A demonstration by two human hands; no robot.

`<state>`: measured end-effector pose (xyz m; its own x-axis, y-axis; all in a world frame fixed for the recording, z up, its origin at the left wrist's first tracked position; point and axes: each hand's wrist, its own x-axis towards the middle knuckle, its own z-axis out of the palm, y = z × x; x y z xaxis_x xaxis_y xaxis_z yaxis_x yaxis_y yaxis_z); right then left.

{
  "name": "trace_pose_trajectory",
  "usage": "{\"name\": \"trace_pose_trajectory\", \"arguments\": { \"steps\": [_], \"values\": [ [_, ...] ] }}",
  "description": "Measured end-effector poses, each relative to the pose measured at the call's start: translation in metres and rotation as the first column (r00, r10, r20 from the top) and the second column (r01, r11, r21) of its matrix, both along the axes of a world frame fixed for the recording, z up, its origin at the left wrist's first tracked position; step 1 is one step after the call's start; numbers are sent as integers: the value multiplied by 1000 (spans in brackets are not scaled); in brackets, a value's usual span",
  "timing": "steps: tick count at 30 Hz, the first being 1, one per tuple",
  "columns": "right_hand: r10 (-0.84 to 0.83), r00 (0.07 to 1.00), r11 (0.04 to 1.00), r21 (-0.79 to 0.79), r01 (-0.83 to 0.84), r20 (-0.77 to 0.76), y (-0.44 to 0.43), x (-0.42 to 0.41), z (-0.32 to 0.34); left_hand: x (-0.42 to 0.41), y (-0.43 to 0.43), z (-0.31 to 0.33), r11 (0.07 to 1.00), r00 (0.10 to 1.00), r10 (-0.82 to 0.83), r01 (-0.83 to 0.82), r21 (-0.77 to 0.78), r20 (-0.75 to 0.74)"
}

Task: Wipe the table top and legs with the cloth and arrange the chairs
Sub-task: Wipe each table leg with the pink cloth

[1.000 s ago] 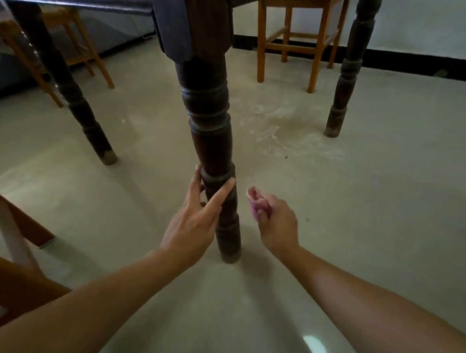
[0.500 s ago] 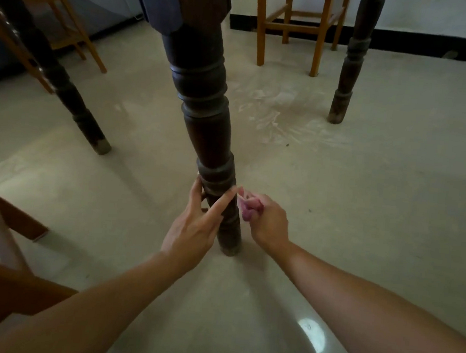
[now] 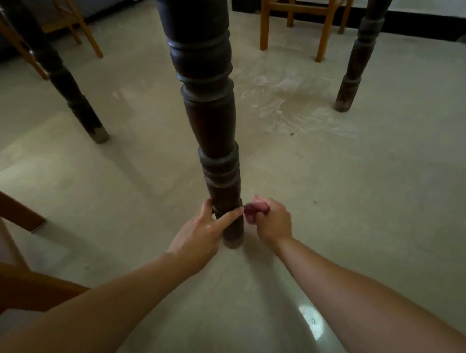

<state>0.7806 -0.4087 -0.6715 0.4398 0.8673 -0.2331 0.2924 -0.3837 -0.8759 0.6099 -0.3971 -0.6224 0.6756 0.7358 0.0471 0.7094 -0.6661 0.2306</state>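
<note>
While clasping dark turned-wood table leg (image 3: 208, 118) w/ L hand (image 3: 201, 230), gripping crumpled pink cloth (image 3: 255, 207) in R hand (image 3: 274, 222) at leg's 3 o'clock.

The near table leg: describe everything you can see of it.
The near table leg is dark turned wood with ringed beads and a dull sheen, standing on the pale floor. Its top runs out of frame. Near its foot the left hand clasps it, thumb across the front; the right hand holds a pink cloth at its right side.

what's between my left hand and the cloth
Head view: the near table leg, low down; left hand holds it, right hand holds cloth beside it.
</note>
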Motion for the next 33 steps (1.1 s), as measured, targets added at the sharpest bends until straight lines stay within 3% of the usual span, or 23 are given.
{"name": "trace_pose_trajectory", "arguments": {
  "steps": [2, 4, 7, 8, 12, 15, 17, 19, 21, 23, 27, 30, 33],
  "values": [
    [72, 997, 995, -72, -74, -30, -11, -18, -5, -1, 2, -1, 1000, 1000, -2, 2, -9, -1],
    [121, 990, 981, -162, -108, 74, -39, -38, -22, -3, 4, -1, 1000, 1000, -13, 13, -8, -11],
    [385, 919, 898, -269, -350, 90, -64, -55, -24, -5, 7, -3, 1000, 999, -29, 29, -11, -22],
    [405, 909, 884, -299, -360, 102, -61, -51, -20, -5, 8, -3, 999, 999, -34, 34, -15, -19],
    [23, 982, 971, -236, 23, 189, -23, 0, -14, -6, 8, 1, 998, 999, -34, 33, -51, -7],
    [-37, 994, 991, -121, 49, 99, -6, -4, -7, -9, 10, 6, 993, 998, -49, 44, -108, -39],
    [33, 996, 994, -103, -25, 81, -19, -30, -11, -10, 12, 9, 992, 996, -61, 54, -117, -59],
    [183, 980, 967, -193, -165, 80, -48, -45, -17, -10, 13, 11, 991, 994, -62, 50, -126, -91],
    [417, 908, 881, -258, -396, 31, -69, -49, -18, -12, 13, 10, 990, 991, -61, 44, -134, -122],
    [525, 850, 832, -239, -501, 49, -78, -41, -11, -15, 12, 10, 994, 987, -64, 50, -100, -146],
    [382, 899, 917, -209, -339, 216, -65, 3, 14, -21, 1, 7, 996, 980, -81, 89, 33, -180],
    [337, 855, 932, -271, -242, 395, -51, 36, 16, -31, -5, 0, 985, 966, -162, 170, 23, -203],
    [388, 803, 914, -304, -270, 452, -52, 48, 26, -44, -2, 1, 986, 963, -164, 167, -5, -216]
  ]
}}
